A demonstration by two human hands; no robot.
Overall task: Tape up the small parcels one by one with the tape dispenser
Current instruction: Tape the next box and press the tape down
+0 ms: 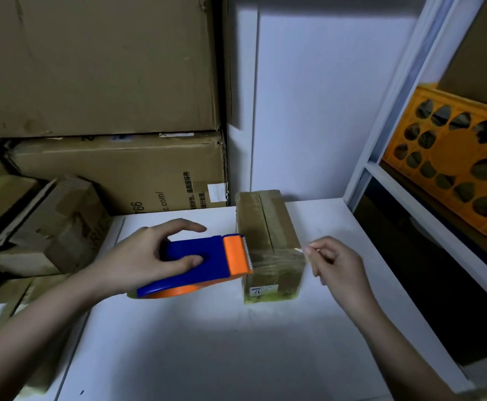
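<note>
Head view, looking down on a white table (222,357) set in a corner, with room left in front for working. Behind and to the left, large stacked cardboard cartons (97,68) against the wall, apparently stock stored out of the way; lower left, smaller brown boxes (42,227) leaning just beside the table edge, possibly parcels awaiting their turn, though unclear. On the right, a white shelf frame (404,91) holding an orange crate (453,157). At the far middle of the table, one small parcel (268,233), a long brown box lying lengthwise away from the viewer, placed between both hands so tape can run across it. Clear tape (279,257) stretched over the parcel's near end, glossy, crossing from left side to right. Left of the parcel, touching its side, a blue and orange tape dispenser (204,259), toothed edge against the box, likely held low there to keep the tape taut or ready for cutting. Left hand (149,256) grasping the dispenser, thumb on its blue flank, fingers curled over the far side. Right hand (334,261) just beside the parcel's right edge, thumb and forefinger pinching the free tape end, seemingly to pull it down onto the side. Small printed label (261,290) on the parcel's near face.
</note>
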